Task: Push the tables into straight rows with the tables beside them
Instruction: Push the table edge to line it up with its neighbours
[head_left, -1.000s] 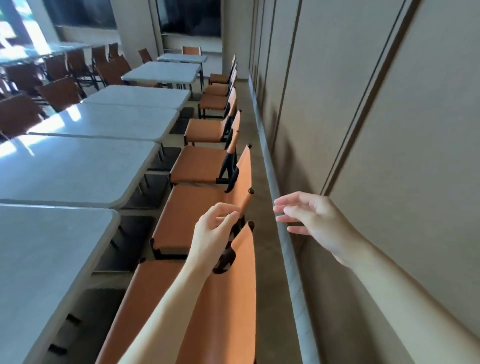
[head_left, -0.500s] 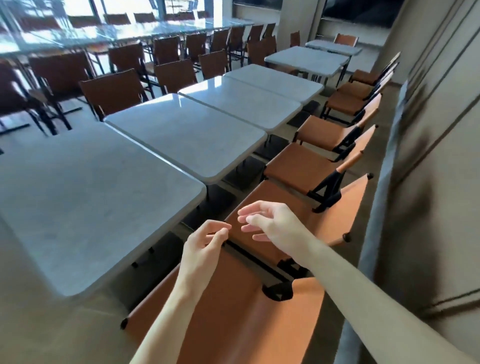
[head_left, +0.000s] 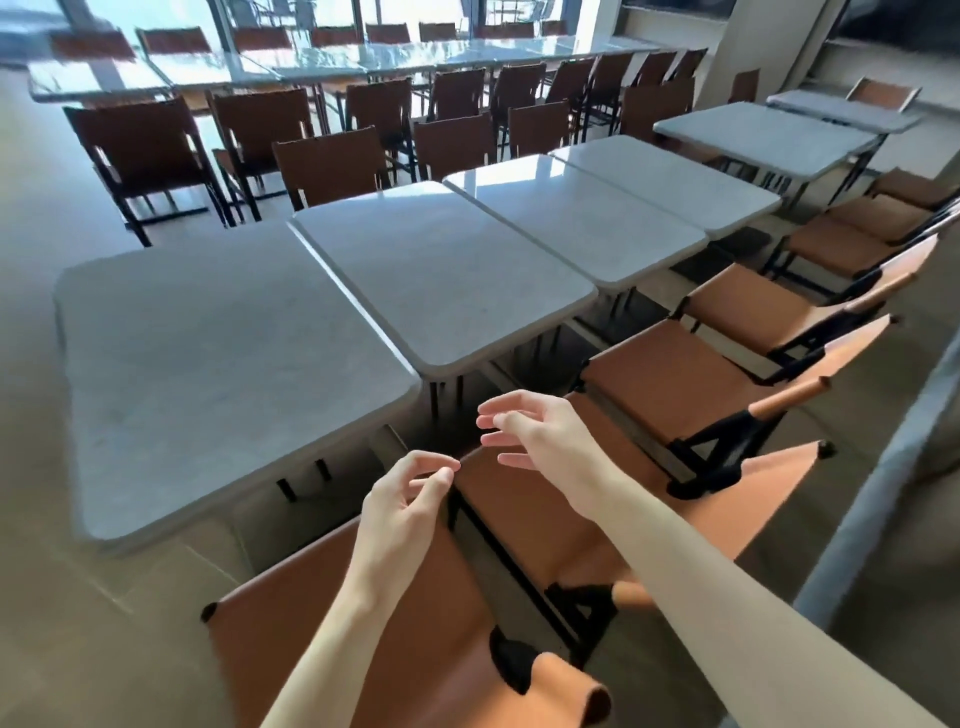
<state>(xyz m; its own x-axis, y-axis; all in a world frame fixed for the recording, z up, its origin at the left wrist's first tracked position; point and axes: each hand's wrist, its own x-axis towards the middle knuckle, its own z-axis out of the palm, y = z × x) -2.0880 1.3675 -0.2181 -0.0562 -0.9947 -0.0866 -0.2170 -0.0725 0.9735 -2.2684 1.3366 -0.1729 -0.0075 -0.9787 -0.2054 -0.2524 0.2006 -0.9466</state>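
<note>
Hands: left hand (head_left: 402, 499) and right hand (head_left: 540, 434) loosely spread, holding nothing, above orange chairs (head_left: 524, 525).
Risk: nearest tabletop (head_left: 208, 374) pushed askew; chairs block reach.

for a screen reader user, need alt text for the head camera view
Two bare hands, left hand and right hand, reach empty over orange chairs toward a row of grey tables; more tables and dark chairs stand behind.

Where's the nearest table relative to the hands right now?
In the head view, the nearest table sits left of centre, ahead and left of both empty hands, left hand and right hand, its right edge beside the next table.
</note>
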